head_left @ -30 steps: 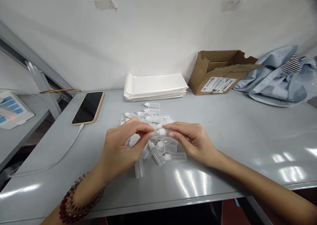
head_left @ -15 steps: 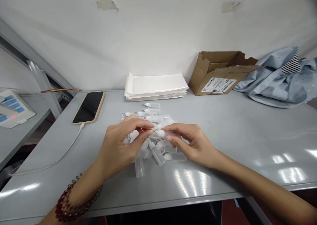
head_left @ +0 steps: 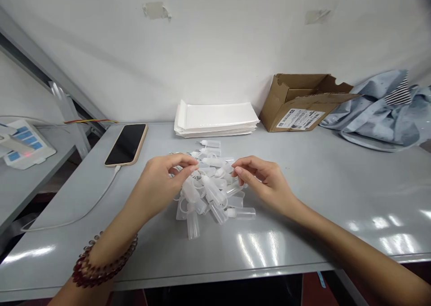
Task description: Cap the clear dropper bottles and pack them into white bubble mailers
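Note:
A pile of small translucent plastic squeeze bottles with white needle-tip tops and looped cap straps (head_left: 193, 225) lies on the grey table. My left hand (head_left: 168, 176) is over the pile's left side, thumb and forefinger pinched at the top end of one needle-tip bottle (head_left: 212, 190). That bottle slants down to the right across the others. What exactly the fingertips grip, cap or strap, is too small to make out. At the pile's right edge, my right hand (head_left: 261, 180) has its fingers curled and thumb close to the forefinger, with nothing visible in them.
A stack of white padded envelopes (head_left: 217, 117) lies behind the pile, beside an open cardboard box (head_left: 299, 106). Light blue fabric (head_left: 380, 113) is at the far right. On the left, a phone (head_left: 126, 145) is plugged into a white cable (head_left: 84, 220); a power strip (head_left: 28, 142) sits farther left.
My hands have moved apart: the right one has let go of the bottle and shifted right, the left drew slightly left. The bottle now slants down onto the pile. The view has shifted slightly.

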A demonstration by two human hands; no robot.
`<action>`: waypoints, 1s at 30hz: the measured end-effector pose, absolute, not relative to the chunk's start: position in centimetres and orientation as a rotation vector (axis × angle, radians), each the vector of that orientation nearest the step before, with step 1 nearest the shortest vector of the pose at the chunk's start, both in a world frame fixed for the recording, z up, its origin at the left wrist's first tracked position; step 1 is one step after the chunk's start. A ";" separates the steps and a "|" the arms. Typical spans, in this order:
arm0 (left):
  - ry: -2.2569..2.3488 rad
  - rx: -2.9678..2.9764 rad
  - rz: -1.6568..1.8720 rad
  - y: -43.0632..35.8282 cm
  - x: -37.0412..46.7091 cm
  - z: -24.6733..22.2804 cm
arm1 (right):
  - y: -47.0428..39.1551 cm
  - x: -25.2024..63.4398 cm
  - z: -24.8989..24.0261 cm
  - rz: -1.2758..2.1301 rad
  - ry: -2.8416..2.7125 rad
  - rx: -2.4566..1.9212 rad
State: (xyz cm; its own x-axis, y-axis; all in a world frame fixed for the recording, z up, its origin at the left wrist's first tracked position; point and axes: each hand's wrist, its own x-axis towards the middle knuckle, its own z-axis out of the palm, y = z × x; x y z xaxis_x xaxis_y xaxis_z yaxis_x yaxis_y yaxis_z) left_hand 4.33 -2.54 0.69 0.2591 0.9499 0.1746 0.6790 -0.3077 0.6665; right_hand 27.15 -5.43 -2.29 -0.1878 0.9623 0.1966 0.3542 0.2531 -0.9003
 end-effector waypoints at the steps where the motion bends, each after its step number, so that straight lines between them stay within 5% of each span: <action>1: 1.526 2.062 0.798 -2.6 4.4 0.6 | -5.4 27.1 -2.4 0.917 -1.709 -1.232; 11: 1.624 1.939 1.046 -3.1 4.4 0.6 | -0.7 27.3 -2.3 0.473 -2.105 -1.204; 30: 1.587 1.876 1.077 -3.1 4.9 0.6 | 4.6 26.9 -2.4 0.435 -2.422 -1.431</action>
